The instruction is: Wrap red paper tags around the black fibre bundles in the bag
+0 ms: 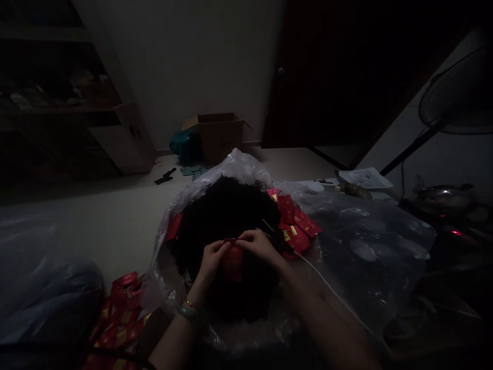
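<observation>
1. The left hand (211,258) holds the upper left corner of a red packet (232,263); its thumb and finger are closed there in a narrow pinch.
2. The right hand (257,243) pinches the same packet at its upper right corner, also with the fingers close together.
3. The packet is therefore between the two hands, and its body extends below the fingertips, toward the person. It is above the middle of the black pile (231,203); whether it touches this pile, I cannot tell.
4. The black pile lies inside a clear plastic sheet (242,163), which rises around its far edge and its left edge.
5. At the right edge of the black pile there are several red packets (296,237), some overlapping, near the right hand. One more packet (174,227) leans at the left edge.
6. A heap of packets (121,319) lies at the lower left, outside the plastic sheet and well apart from the hands.
7. A white cord (332,289) runs from near the right hand toward the lower right.
8. The left wrist wears a bracelet (187,310).
</observation>
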Demonstrator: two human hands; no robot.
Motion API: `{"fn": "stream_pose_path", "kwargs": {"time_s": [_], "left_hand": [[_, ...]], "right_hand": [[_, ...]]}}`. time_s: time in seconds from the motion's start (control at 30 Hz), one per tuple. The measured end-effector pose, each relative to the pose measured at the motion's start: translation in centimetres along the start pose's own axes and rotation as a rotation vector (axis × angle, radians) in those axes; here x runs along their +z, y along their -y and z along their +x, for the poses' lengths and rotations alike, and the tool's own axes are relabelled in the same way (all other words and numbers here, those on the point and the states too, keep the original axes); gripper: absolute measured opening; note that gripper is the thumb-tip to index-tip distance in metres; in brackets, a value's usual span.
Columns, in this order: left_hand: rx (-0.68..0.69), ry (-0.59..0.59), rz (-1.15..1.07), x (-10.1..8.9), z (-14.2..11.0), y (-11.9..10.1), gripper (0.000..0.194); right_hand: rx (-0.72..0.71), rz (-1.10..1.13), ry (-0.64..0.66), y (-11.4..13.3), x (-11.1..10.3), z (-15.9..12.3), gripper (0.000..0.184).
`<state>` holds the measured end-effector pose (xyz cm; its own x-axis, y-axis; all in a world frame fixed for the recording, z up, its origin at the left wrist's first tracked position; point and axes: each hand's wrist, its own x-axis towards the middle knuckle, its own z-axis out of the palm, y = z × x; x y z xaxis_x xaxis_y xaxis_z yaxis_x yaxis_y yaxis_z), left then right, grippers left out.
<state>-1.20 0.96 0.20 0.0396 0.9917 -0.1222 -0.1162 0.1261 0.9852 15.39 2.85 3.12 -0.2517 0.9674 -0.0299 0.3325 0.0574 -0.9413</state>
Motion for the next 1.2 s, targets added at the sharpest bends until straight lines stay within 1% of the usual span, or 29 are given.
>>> {"fn": "stream_pose_path", "kwargs": {"time_s": [0.13, 0.23, 0.3, 0.37, 0.4, 0.47, 0.57, 0.63, 0.67, 0.73, 0.8, 0.87, 0.93, 0.97, 1.03, 1.1, 1.17, 1.2], "left_hand": [[-0.007, -0.006, -0.031, -0.1, -0.1, -0.1, 0.029], [-0.002, 0.01, -0.022, -0.1, -0.1, -0.2, 0.032], [-0.02, 0.058, 0.01, 0.0, -0.1, -0.2, 0.038], [-0.066, 0.127, 0.059, 0.1, -0.1, -0.1, 0.045], [-0.089, 0.153, 0.089, 0.2, -0.1, 0.0, 0.047], [-0.111, 0.176, 0.159, 0.4, -0.2, 0.1, 0.043], [-0.097, 0.206, 0.254, 0.5, -0.3, 0.2, 0.032], [-0.098, 0.253, 0.297, 0.6, -0.4, 0.1, 0.028], [-0.105, 0.278, 0.307, 0.6, -0.5, 0.1, 0.028], [-0.122, 0.339, 0.301, 0.6, -0.6, 0.0, 0.029], [-0.15, 0.414, 0.286, 0.4, -0.8, 0.1, 0.03], [-0.194, 0.481, 0.302, 0.3, -0.9, 0.5, 0.027], [-0.223, 0.518, 0.336, 0.1, -0.8, 1.0, 0.021], [-0.217, 0.521, 0.342, 0.0, -0.6, 1.2, 0.02], [-0.194, 0.474, 0.322, -0.2, -0.2, 1.6, 0.019], [-0.193, 0.334, 0.249, -0.4, 0.3, 1.5, 0.023], [-0.208, 0.171, 0.12, -0.5, 0.6, 1.1, 0.032], [-0.217, 0.136, 0.044, -0.5, 0.7, 0.9, 0.038]], "right_hand": [[0.029, 0.102, -0.027, -1.2, 0.8, 0.3, 0.017], [0.037, 0.136, -0.036, -1.7, 1.3, 0.4, 0.016], [0.047, 0.165, -0.033, -1.6, 1.3, 0.3, 0.016], [0.043, 0.187, -0.018, -1.3, 1.1, 0.1, 0.018], [0.023, 0.185, -0.013, -1.1, 1.0, 0.0, 0.017], [-0.054, 0.14, -0.015, -0.6, 1.0, -0.2, 0.017], [-0.178, -0.009, -0.048, -0.2, 1.4, -0.4, 0.015], [-0.245, -0.12, -0.057, -0.2, 1.7, -0.3, 0.012], [-0.281, -0.168, -0.058, -0.2, 1.7, -0.2, 0.014], [-0.35, -0.227, -0.055, -0.3, 1.3, 0.2, 0.019], [-0.379, -0.239, -0.082, -0.2, 0.3, 0.5, 0.022], [-0.36, -0.22, -0.139, 0.0, -1.1, 0.8, 0.024], [-0.297, -0.153, -0.212, 0.1, -2.7, 1.1, 0.028], [-0.254, -0.105, -0.239, 0.1, -3.4, 1.2, 0.031], [-0.176, -0.048, -0.246, 0.0, -4.4, 1.3, 0.035], [-0.144, -0.086, -0.2, -0.3, -4.7, 1.3, 0.034], [-0.147, -0.15, -0.156, -0.5, -4.3, 1.1, 0.031], [-0.152, -0.169, -0.144, -0.6, -3.8, 1.0, 0.03]]}}
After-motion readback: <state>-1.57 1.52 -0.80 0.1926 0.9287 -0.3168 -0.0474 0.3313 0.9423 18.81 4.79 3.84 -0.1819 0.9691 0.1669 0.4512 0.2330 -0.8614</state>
